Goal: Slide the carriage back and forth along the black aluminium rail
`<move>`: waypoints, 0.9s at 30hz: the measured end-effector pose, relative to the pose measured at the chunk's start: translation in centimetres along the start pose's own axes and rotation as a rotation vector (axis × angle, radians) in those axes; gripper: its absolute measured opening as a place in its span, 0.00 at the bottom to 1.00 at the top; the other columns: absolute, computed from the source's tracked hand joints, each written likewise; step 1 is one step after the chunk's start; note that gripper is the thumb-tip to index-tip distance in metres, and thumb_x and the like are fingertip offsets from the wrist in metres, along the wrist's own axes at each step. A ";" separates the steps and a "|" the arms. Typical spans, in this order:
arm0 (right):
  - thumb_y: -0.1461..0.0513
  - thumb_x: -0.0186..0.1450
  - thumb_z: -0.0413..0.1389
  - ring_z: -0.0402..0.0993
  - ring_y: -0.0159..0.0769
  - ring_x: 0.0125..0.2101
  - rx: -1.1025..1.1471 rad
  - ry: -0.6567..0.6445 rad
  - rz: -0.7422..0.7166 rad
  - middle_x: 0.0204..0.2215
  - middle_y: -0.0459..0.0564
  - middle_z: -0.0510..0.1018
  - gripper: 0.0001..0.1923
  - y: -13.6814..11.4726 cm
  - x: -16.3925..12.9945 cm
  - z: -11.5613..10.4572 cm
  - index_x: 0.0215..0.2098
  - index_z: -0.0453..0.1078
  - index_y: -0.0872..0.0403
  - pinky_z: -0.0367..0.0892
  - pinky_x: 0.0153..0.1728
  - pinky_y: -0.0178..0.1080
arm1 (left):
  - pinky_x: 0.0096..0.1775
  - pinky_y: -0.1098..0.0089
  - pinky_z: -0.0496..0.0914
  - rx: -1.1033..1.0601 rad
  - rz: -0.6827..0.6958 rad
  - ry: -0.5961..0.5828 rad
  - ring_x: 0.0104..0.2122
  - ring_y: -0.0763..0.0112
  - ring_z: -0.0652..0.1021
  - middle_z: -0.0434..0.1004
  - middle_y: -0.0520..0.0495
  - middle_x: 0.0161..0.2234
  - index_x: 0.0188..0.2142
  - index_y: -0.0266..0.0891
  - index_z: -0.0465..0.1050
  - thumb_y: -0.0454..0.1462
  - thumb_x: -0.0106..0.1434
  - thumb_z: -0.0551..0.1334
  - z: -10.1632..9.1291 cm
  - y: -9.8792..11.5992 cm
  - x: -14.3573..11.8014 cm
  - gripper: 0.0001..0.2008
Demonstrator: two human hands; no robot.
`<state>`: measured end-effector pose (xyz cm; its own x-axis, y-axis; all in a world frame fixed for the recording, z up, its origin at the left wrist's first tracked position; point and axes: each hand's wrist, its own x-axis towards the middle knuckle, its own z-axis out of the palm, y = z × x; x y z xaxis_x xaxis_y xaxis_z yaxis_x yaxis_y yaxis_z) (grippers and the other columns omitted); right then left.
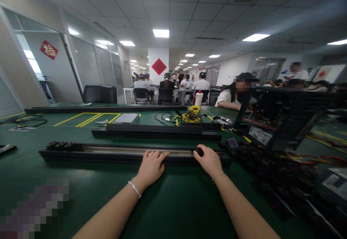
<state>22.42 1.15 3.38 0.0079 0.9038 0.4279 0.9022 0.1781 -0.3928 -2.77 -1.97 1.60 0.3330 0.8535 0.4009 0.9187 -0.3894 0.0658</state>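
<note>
Both hands: left, right resting on long black rail, green table

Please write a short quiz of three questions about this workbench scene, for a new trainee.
1. True or false: the left hand lies flat on the long black rail.
2. The right hand touches: A) a yellow box, B) a small black knob on the rail, C) a bottle.
3. What colour is the table mat?

Key: 1 true; 2 B; 3 green.
</note>
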 end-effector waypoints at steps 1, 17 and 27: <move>0.55 0.59 0.50 0.70 0.37 0.38 0.002 -0.003 0.002 0.35 0.48 0.76 0.13 0.0 0.0 -0.1 0.37 0.70 0.51 0.60 0.38 0.37 | 0.53 0.58 0.53 -0.002 0.001 -0.001 0.44 0.65 0.69 0.71 0.49 0.40 0.56 0.53 0.60 0.36 0.59 0.54 0.0 0.0 0.0 0.24; 0.54 0.59 0.50 0.70 0.36 0.37 -0.064 -0.005 -0.035 0.34 0.48 0.76 0.13 0.4 0.1 -0.2 0.37 0.70 0.50 0.59 0.37 0.36 | 0.53 0.59 0.53 0.006 0.012 0.016 0.43 0.66 0.69 0.71 0.50 0.40 0.55 0.52 0.60 0.36 0.59 0.54 0.2 -0.2 0.0 0.24; 0.56 0.58 0.50 0.70 0.36 0.33 -0.059 0.026 0.006 0.29 0.47 0.75 0.10 0.6 0.2 0.0 0.34 0.68 0.51 0.58 0.33 0.35 | 0.53 0.59 0.53 0.000 0.013 0.015 0.43 0.66 0.69 0.71 0.49 0.40 0.55 0.52 0.60 0.36 0.59 0.54 0.2 -0.2 0.0 0.23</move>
<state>22.94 1.41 3.19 0.0236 0.8941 0.4473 0.9259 0.1492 -0.3471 -2.88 -1.87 1.41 0.3414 0.8430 0.4156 0.9145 -0.4001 0.0604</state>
